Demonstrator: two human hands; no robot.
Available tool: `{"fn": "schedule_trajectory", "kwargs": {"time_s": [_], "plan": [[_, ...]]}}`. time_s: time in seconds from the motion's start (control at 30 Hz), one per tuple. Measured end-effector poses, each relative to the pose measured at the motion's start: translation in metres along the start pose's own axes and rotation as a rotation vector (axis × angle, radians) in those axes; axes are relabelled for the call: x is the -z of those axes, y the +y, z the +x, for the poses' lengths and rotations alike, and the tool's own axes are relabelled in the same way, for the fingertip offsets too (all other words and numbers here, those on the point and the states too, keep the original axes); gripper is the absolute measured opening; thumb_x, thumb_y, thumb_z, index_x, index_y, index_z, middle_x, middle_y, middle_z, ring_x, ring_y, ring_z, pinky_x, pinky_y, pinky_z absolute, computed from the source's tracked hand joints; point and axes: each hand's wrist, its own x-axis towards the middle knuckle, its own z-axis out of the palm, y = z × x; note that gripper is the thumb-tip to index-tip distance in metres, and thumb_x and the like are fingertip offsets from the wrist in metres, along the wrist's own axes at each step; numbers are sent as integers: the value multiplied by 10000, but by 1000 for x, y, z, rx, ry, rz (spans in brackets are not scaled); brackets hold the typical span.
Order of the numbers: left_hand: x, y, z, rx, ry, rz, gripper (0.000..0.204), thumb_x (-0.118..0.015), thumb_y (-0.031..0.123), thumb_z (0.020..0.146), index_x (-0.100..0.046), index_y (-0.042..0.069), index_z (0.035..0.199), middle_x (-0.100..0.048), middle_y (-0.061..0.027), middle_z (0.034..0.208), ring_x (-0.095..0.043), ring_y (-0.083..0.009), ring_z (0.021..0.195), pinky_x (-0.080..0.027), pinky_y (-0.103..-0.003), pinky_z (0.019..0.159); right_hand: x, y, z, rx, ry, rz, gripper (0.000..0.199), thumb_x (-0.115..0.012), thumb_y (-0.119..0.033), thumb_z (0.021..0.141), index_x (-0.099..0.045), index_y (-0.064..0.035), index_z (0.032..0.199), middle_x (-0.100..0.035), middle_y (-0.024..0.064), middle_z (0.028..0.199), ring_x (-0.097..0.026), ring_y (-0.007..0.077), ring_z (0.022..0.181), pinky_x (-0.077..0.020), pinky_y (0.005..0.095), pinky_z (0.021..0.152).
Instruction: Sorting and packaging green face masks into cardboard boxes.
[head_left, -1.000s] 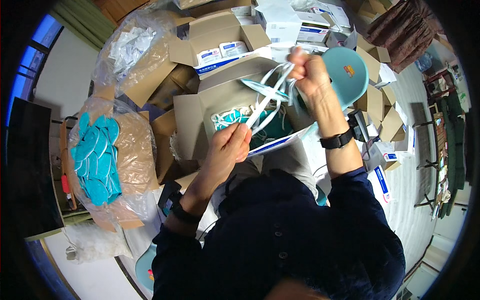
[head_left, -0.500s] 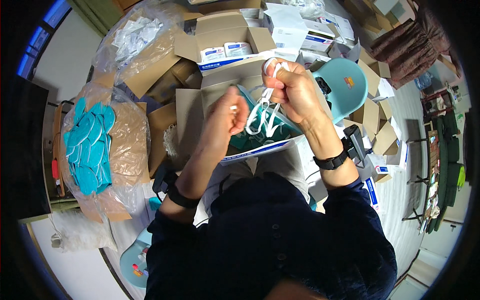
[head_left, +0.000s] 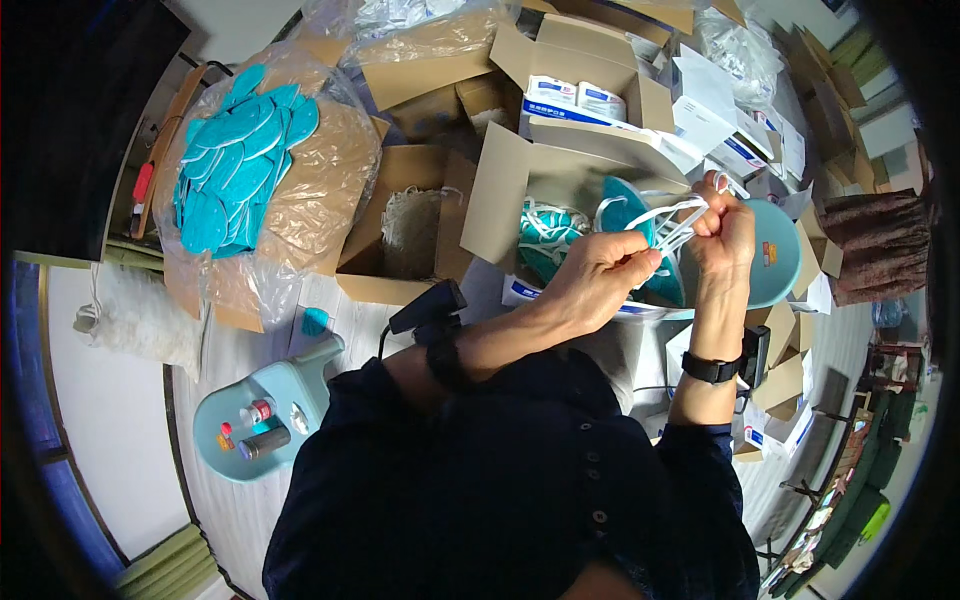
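My left hand (head_left: pixel 600 272) and my right hand (head_left: pixel 722 225) are raised close together over an open cardboard box (head_left: pixel 500 195). Both pinch the white elastic straps (head_left: pixel 668 222) of a teal face mask (head_left: pixel 622 215) that hangs between them. Inside the box below lie more teal masks with white straps (head_left: pixel 545 240). A black watch is on my right wrist and a dark band on my left.
A clear plastic bag holding several teal mask pieces (head_left: pixel 232 160) sits in a carton at left. A box with white packets (head_left: pixel 585 100) stands behind. A teal stool (head_left: pixel 262 415) with small bottles is at lower left, a teal chair (head_left: pixel 780 255) at right.
My hands have come down and closer together, still working the white straps. The view has swung, so the boxes and the bag now sit further right.
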Motion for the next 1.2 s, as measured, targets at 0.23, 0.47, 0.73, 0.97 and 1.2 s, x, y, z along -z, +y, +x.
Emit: {"fn": "schedule_trajectory", "kwargs": {"time_s": [0.23,0.47,0.73,0.97,1.2], "plan": [[20,0,-18,42,-17,-26,272,-511,186,987,-561,31,768,-426,58,656,-361,-28,589,-285,-223,509,-1,-2,21,49,118,20,144,-411,-20,860,-529,-70,795,-332,-34,550,-163,61,430,-176,225,406],[67,36,-54,165,-23,140,281,-540,257,955,-572,30,793,-423,38,588,-375,-55,541,-292,-238,500,25,-16,46,235,307,-99,149,-392,-44,876,-513,-98,809,-356,-42,577,-234,70,455,-211,222,413],[207,-13,-24,239,602,-491,116,-517,73,886,-608,28,944,-555,-18,745,-536,-105,654,-434,-219,582,17,16,4,19,335,-672,127,-436,-174,846,-532,-94,826,-382,-61,576,-306,46,444,-227,208,374],[318,-219,89,271,399,-542,149,-598,164,873,-561,21,890,-579,-122,804,-594,-270,750,-555,-414,716,-5,38,-12,-60,333,-978,285,-490,-195,789,-567,-42,1016,-450,-41,647,-362,38,457,-285,186,376],[283,-120,203,559,782,-595,559,-656,388,873,-452,77,1290,-486,-183,1162,-580,-373,877,-560,-527,727,13,26,-24,-103,196,-803,161,-545,-189,855,-590,-50,923,-520,-22,746,-431,34,563,-313,172,479]]}}
